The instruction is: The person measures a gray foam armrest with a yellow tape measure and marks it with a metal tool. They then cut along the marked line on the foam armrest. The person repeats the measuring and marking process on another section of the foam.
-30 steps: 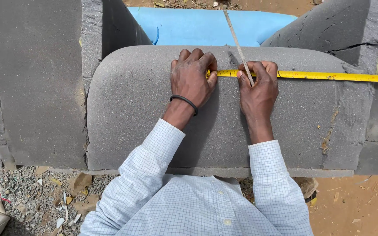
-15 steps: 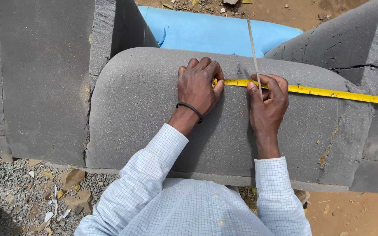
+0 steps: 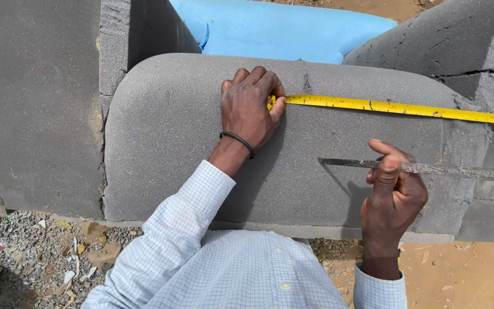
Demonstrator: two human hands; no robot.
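Since the earlier frame, we are seeing our right hand (image 3: 393, 191) lifted off the yellow tape measure (image 3: 395, 107) and drawn back toward us, lower and further right. It is carrying the thin metal blade (image 3: 430, 168) with it. That blade was standing upright across the tape, and now it is lying level, its point aiming left over the front of the grey foam cushion (image 3: 201, 126). We are judging that the spot on the tape has been read or marked, and that the blade is now being turned for the next stroke.

Our left hand (image 3: 250, 106) is holding where it was. It is pressing palm down on the curved top of the cushion, fingers curled over the near end of the tape and pinning it there. From there the tape is running to the right along the upper edge and out of view.

Our right hand is closed around the blade, thumb on top and fingers wrapped beneath. The blade is sitting well below the tape and apart from it. We cannot tell whether its tip is touching the foam or hovering just off it.

Around us, a blue foam piece (image 3: 281, 28) is lying behind the cushion, more grey foam blocks (image 3: 35, 103) are standing at either side, and gravel (image 3: 30, 252) is covering the ground at lower left.
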